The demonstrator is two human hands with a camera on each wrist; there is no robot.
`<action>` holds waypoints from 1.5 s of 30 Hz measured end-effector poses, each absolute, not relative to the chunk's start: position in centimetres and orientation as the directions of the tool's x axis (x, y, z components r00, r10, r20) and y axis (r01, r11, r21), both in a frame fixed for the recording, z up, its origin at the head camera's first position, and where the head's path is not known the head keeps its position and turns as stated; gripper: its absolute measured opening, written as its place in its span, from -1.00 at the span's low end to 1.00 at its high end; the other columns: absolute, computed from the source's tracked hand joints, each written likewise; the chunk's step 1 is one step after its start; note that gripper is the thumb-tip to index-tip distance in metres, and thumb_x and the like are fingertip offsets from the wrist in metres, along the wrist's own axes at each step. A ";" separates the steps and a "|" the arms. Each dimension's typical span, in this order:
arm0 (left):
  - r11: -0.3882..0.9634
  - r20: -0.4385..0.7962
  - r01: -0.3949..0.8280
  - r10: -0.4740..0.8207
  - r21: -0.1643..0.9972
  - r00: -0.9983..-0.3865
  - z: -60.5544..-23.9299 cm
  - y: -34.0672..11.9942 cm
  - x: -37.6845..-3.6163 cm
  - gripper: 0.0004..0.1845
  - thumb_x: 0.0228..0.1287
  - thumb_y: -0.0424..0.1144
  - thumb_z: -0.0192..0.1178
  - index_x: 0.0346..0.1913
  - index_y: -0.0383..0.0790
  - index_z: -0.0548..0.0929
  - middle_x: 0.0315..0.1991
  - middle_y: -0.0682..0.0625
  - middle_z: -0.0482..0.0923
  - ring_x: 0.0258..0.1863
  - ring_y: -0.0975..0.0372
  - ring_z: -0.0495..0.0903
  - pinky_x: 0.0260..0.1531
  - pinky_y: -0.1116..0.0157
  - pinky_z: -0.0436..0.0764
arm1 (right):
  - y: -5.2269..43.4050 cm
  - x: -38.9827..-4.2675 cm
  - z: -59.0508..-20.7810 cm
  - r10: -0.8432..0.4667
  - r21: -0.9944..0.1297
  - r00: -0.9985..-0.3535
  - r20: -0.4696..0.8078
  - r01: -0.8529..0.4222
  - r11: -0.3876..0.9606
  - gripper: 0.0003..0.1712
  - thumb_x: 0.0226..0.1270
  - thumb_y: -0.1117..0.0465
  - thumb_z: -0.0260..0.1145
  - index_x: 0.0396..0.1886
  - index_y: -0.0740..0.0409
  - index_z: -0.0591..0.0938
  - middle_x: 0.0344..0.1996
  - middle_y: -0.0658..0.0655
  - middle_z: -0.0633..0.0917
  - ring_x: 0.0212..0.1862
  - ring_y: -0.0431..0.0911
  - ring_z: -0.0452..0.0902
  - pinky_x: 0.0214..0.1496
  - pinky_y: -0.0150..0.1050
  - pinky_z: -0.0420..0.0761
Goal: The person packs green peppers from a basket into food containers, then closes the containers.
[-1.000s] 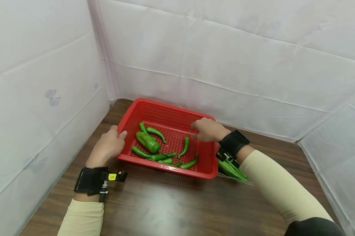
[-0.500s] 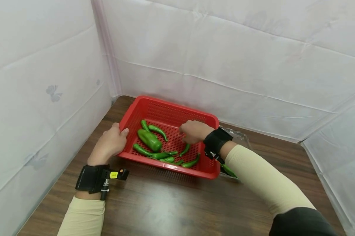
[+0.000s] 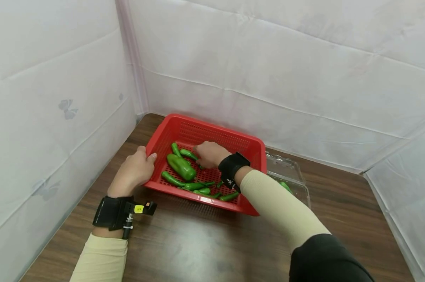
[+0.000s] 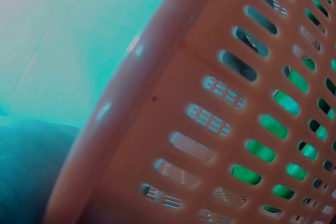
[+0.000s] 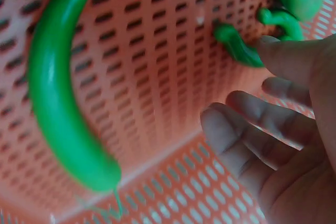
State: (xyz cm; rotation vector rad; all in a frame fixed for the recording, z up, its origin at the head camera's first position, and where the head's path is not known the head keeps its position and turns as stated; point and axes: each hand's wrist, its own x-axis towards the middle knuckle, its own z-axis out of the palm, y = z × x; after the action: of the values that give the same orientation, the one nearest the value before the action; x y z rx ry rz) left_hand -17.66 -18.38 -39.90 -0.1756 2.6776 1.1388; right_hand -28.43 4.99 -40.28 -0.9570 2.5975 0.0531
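My left hand (image 3: 133, 172) grips the left rim of a red perforated plastic basket (image 3: 212, 127), its thumb over the edge. The left wrist view shows the basket's slotted side wall (image 4: 147, 124) up close, with green showing through the slots. Inside the basket is my right hand (image 3: 211, 154), fingers apart and pointing down beside a green chili pepper (image 3: 189, 154). Nothing lies between its fingers in the right wrist view, where a long curved chili (image 5: 58, 93) fills the left side. A fat green pepper (image 3: 180, 167) and several slim chilies lie on the basket floor.
A clear plastic clamshell box (image 3: 287, 168) with green peppers stands right of the basket, partly hidden by the right arm. White sheeting (image 3: 262, 70) walls in the wooden table (image 3: 195, 243) at the back and sides.
My right hand has moved left across the basket, from its right end to the chilies near the middle. More of the clear box now shows. The left hand keeps its grip on the rim.
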 end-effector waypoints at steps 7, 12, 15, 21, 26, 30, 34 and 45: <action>0.686 -0.268 -0.204 -0.014 0.698 -0.963 -40.2 -18.3 -17.3 -0.46 0.69 -0.04 -0.16 0.35 -0.50 0.25 -0.14 -0.32 0.60 -0.33 0.07 0.65 -0.45 0.25 0.54 | 3.9 -28.3 -42.5 -0.603 -0.056 -0.728 -0.327 -0.622 0.781 -0.54 0.62 0.09 0.21 0.40 0.09 0.53 0.14 0.15 0.71 0.07 -0.02 0.69 0.11 -0.17 0.65; 0.687 -0.273 -0.212 -0.020 0.695 -0.962 -40.2 -18.3 -17.0 -0.46 0.69 -0.05 -0.16 0.35 -0.51 0.24 -0.13 -0.33 0.59 -0.32 0.06 0.64 -0.43 0.25 0.54 | 3.9 -28.0 -43.0 -0.601 -0.083 -0.733 -0.319 -0.610 0.788 -0.52 0.61 0.20 0.17 0.45 0.10 0.49 0.11 0.18 0.72 -0.06 -0.03 0.68 -0.06 -0.22 0.57; 0.684 -0.275 -0.214 -0.020 0.697 -0.961 -40.1 -18.2 -16.9 -0.47 0.69 -0.05 -0.16 0.34 -0.49 0.25 -0.12 -0.32 0.60 -0.32 0.06 0.64 -0.44 0.25 0.53 | 4.2 -27.9 -42.9 -0.594 -0.110 -0.740 -0.315 -0.593 0.798 -0.57 0.58 0.26 0.16 0.37 0.11 0.55 -0.04 0.17 0.73 -0.22 -0.08 0.59 -0.17 -0.24 0.46; 0.690 -0.260 -0.204 -0.023 0.694 -0.965 -39.9 -18.3 -17.1 -0.46 0.69 -0.04 -0.17 0.36 -0.51 0.24 -0.13 -0.33 0.60 -0.32 0.07 0.65 -0.44 0.25 0.53 | 4.6 -27.9 -41.9 -0.600 -0.149 -0.754 -0.269 -0.582 0.799 -0.82 0.54 0.26 0.21 0.05 0.12 0.62 -0.39 0.05 0.52 -0.35 -0.11 0.38 -0.18 -0.22 0.38; 0.693 -0.268 -0.209 -0.024 0.690 -0.963 -39.9 -18.3 -17.2 -0.45 0.70 -0.04 -0.18 0.37 -0.50 0.23 -0.13 -0.32 0.59 -0.31 0.07 0.65 -0.42 0.25 0.53 | 4.8 -27.9 -41.3 -0.619 -0.170 -0.739 -0.266 -0.596 0.785 -0.83 0.53 0.28 0.21 -0.35 0.06 0.49 -0.55 -0.01 0.26 -0.44 -0.14 0.22 -0.26 -0.24 0.34; 0.690 -0.277 -0.215 -0.022 0.691 -0.961 -40.0 -18.5 -17.1 -0.44 0.70 -0.03 -0.18 0.38 -0.51 0.22 -0.12 -0.33 0.59 -0.30 0.06 0.64 -0.42 0.24 0.53 | 5.0 -27.9 -40.9 -0.619 -0.179 -0.732 -0.285 -0.594 0.784 -0.90 0.51 0.29 0.22 -0.28 0.10 0.60 -0.48 0.04 0.44 -0.42 -0.15 0.26 -0.28 -0.26 0.35; 0.693 -0.273 -0.211 -0.021 0.690 -0.962 -40.0 -18.6 -17.1 -0.43 0.70 -0.03 -0.18 0.37 -0.51 0.22 -0.12 -0.33 0.58 -0.29 0.04 0.64 -0.42 0.23 0.54 | 5.5 -28.0 -40.0 -0.610 -0.200 -0.739 -0.287 -0.577 0.792 -0.70 0.51 0.28 0.24 0.15 0.14 0.69 -0.06 0.16 0.73 -0.26 -0.12 0.51 -0.18 -0.24 0.43; 0.694 -0.267 -0.196 -0.005 0.692 -0.964 -39.8 -18.2 -17.7 -0.45 0.70 -0.03 -0.19 0.35 -0.51 0.24 -0.13 -0.32 0.58 -0.29 0.05 0.65 -0.42 0.25 0.54 | 9.7 -27.8 -37.3 -0.580 -0.226 -0.788 -0.205 -0.538 0.812 -0.76 0.46 0.32 0.24 0.03 0.23 0.72 -0.32 0.13 0.68 -0.41 -0.13 0.40 -0.30 -0.26 0.40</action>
State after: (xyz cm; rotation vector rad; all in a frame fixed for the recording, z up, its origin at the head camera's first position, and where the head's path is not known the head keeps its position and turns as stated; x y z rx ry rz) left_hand -17.66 -18.22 -39.85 -0.1609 2.6607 1.1287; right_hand -27.80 9.67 -37.35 -0.8602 2.7328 -0.2256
